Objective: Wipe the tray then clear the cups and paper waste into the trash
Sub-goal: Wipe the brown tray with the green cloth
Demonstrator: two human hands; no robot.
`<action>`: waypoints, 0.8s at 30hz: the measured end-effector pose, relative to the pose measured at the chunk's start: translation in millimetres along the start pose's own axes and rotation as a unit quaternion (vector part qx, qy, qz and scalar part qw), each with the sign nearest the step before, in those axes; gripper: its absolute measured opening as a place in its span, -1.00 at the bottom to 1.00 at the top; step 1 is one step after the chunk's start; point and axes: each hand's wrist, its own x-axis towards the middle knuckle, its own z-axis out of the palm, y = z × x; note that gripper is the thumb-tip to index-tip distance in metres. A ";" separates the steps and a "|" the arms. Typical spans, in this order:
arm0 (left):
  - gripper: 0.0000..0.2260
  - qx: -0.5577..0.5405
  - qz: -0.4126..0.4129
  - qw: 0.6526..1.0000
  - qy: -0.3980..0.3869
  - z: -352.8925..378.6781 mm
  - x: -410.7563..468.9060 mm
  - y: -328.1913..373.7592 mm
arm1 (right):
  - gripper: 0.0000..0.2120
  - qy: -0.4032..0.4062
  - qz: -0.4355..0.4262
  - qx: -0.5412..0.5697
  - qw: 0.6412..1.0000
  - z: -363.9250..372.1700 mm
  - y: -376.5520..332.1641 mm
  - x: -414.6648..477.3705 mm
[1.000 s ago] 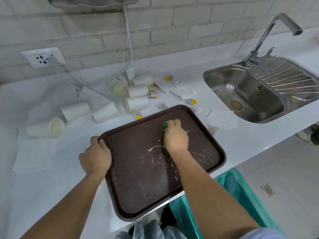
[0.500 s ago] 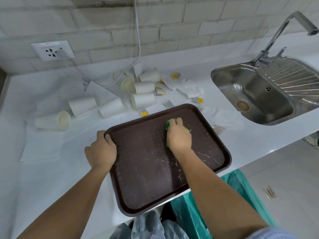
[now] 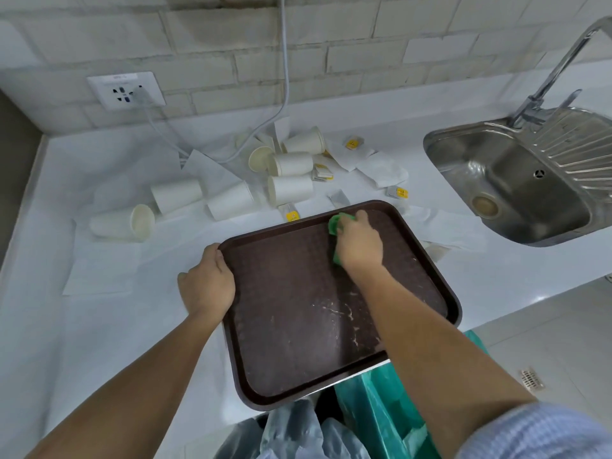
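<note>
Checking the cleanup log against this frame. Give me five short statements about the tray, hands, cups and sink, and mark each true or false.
1. The right hand presses a green cloth on the tray. True.
2. The left hand holds a paper cup. False: it grips the tray's left rim.
3. The paper cups stand upright in a stack. False: they lie tipped over on the counter behind the tray.
4. White streaks show on the tray's surface. True.
5. The sink is full of cups. False: its basin holds none.
</note>
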 end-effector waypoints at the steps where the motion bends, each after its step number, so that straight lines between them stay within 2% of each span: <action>1: -0.64 0.003 0.000 1.000 -0.001 0.6 -0.8 0.5 | -0.77 0.006 0.024 0.005 1.000 0.1 3.3 7.7; 3: -0.64 0.006 -0.001 1.000 -0.001 1.1 -1.9 1.5 | -0.81 0.010 0.044 0.010 0.999 4.6 -3.9 12.6; 5: -0.63 0.003 -0.003 1.000 0.003 0.8 -2.1 1.3 | -0.82 0.002 0.020 0.027 0.999 13.9 -24.5 4.1; 9: -0.63 -0.009 -0.004 1.000 0.008 0.8 -2.4 1.7 | -0.81 -0.040 -0.085 0.025 0.995 34.0 -76.4 -26.1; 13: -0.66 -0.021 -0.006 1.000 0.016 0.3 -3.2 3.1 | -0.83 -0.111 -0.205 0.055 0.971 41.3 -119.2 -46.8; 15: -0.66 -0.029 -0.008 0.999 0.015 0.6 -2.9 2.0 | -0.78 -0.132 -0.234 0.053 0.962 41.6 -127.6 -48.1; 19: -0.65 -0.038 -0.028 0.999 0.023 4.6 -1.1 0.1 | -0.64 -0.123 -0.225 0.023 0.966 32.1 -104.3 -33.7; 24: -0.64 -0.053 -0.032 0.998 0.032 6.7 -1.0 -1.5 | -0.58 -0.077 -0.096 0.007 0.992 8.9 -31.2 -9.2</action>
